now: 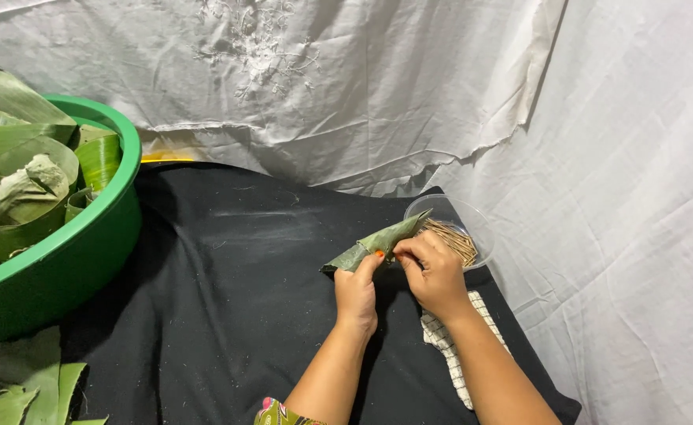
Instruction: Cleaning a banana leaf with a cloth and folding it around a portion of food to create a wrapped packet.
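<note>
My left hand and my right hand both grip a folded green banana-leaf parcel, held just above the black cloth. The left hand pinches its lower left part, the right hand holds the upper right part with fingers curled. Right behind the right hand stands a clear plastic container holding several thin wooden sticks. A checked white cloth lies under my right forearm.
A large green basin full of rolled banana leaves sits at the left. Loose leaf pieces lie at the lower left. White sheets hang behind and to the right.
</note>
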